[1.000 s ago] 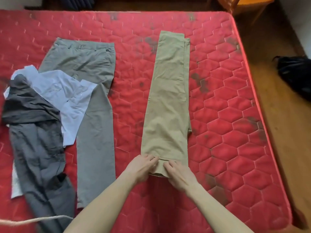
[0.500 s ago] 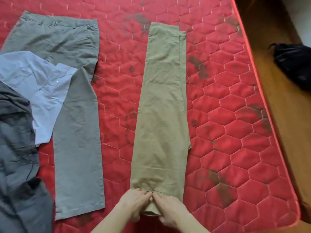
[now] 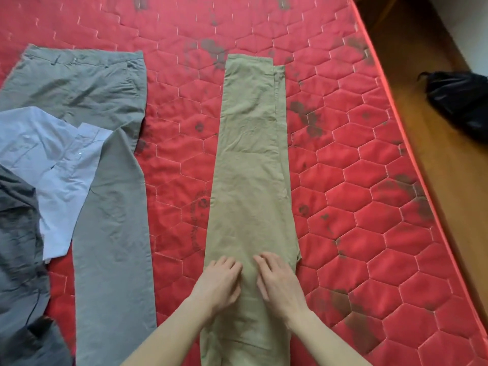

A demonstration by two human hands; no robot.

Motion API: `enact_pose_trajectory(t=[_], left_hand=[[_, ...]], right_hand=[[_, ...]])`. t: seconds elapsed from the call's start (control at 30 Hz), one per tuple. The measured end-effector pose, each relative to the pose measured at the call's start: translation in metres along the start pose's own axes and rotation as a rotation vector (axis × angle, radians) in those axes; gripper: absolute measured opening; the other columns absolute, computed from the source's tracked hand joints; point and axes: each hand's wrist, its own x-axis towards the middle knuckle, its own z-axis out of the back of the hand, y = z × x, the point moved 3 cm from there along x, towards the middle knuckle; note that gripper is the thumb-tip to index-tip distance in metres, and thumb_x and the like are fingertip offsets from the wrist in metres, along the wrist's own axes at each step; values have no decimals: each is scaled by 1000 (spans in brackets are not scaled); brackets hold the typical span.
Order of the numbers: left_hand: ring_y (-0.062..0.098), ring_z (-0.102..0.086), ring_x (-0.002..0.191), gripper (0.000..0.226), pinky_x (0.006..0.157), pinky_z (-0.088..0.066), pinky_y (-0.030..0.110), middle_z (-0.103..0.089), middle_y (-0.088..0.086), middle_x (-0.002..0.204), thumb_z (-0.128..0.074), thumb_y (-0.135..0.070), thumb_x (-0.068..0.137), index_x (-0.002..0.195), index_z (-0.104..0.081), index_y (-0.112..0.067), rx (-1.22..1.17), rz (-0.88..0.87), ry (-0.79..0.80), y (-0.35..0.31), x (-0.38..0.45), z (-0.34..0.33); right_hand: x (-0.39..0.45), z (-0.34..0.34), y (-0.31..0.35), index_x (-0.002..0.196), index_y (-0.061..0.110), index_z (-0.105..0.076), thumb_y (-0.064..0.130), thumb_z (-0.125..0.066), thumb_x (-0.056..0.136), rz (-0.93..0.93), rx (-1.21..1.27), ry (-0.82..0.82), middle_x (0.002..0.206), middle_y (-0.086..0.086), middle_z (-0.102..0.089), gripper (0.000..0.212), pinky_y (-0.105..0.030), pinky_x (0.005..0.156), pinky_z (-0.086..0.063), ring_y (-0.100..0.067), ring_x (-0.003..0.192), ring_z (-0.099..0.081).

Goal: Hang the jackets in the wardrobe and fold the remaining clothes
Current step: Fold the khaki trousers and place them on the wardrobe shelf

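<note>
Folding under way on the red mattress [image 3: 369, 180]: khaki trousers [image 3: 253, 167] at centre, doubled leg over leg lengthwise, not yet folded short. Still unfolded at left: grey trousers [image 3: 105, 180], pale blue shirt [image 3: 52, 167], dark garment [image 3: 18, 260]. No wardrobe or jackets in sight. Left hand [image 3: 219, 283] and right hand [image 3: 280, 281] flat on the khaki cloth near the lower end, side by side, slightly apart, fingers extended, gripping nothing.

Matt khaki cloth trousers [image 3: 253, 167], quilted mattress [image 3: 369, 207]
</note>
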Motion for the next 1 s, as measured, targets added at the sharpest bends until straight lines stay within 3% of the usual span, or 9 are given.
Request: enact_pose_trajectory(t=[0.17,0.3,0.43,0.53,0.63,0.73,0.83,0.9,1.0], left_hand=[[33,-61,127,62,101,-52,49,-63,11,137,-49,-46,81,133,-65,-15,11,199,-98,20,51,18],[41,-47,142,75,110,-32,57,-48,14,156,-45,-59,86,150,-52,-21,55,270,-51,41,85,18],[44,-49,139,79,95,-53,63,-44,14,159,-47,-65,83,151,-49,-27,69,312,-12,71,125,24],[45,-29,151,84,108,-46,61,-18,12,170,-36,-69,87,161,-28,-32,9,326,-58,92,166,47],[41,13,157,91,128,-11,51,17,11,170,-6,-74,83,164,4,-34,-54,357,-73,108,210,76],[40,17,156,95,129,1,45,14,13,171,0,-75,81,164,5,-30,-42,378,-114,122,251,109],[35,15,157,82,129,0,42,9,11,172,-28,-69,99,165,0,-29,-54,352,-126,137,280,129],[31,10,159,80,129,-3,41,3,10,173,-37,-64,101,165,-6,-28,-81,308,-169,142,293,138],[26,3,159,77,129,-10,42,-4,7,172,-39,-62,101,165,-13,-27,-105,274,-211,147,303,147]], right_hand=[[73,10,-35,158,22,-40,45,-42,100,-165,-164,-45,167,-9,-31,63,-47,118,-26,-26,156,-24],[91,-6,-67,152,23,-52,55,-40,95,-345,-169,-47,163,-9,-39,66,-48,116,-24,-25,151,-29],[118,-7,-80,142,22,-59,54,-42,94,-323,-157,-98,155,-10,-49,60,-43,110,-36,-27,139,-48],[167,14,-92,145,23,-50,51,-51,94,-380,-43,-123,152,-7,-47,58,-43,95,-54,-27,126,-57],[230,36,-108,154,18,-39,37,-64,95,-410,190,-195,151,-8,-44,67,-44,106,-47,-31,125,-52],[301,59,-127,157,9,-33,23,-67,97,-466,639,-234,155,-12,-46,71,-33,120,-31,-26,143,-43],[362,79,-139,155,12,-34,26,-68,97,-541,807,-243,149,-10,-53,69,-37,118,-36,-24,139,-49],[394,91,-149,148,12,-47,27,-69,96,-612,790,-228,138,-8,-62,59,-34,110,-42,-24,129,-57],[419,108,-163,101,11,-76,26,-67,93,-738,682,-284,105,-13,-76,19,-36,86,-49,-33,107,-67]])
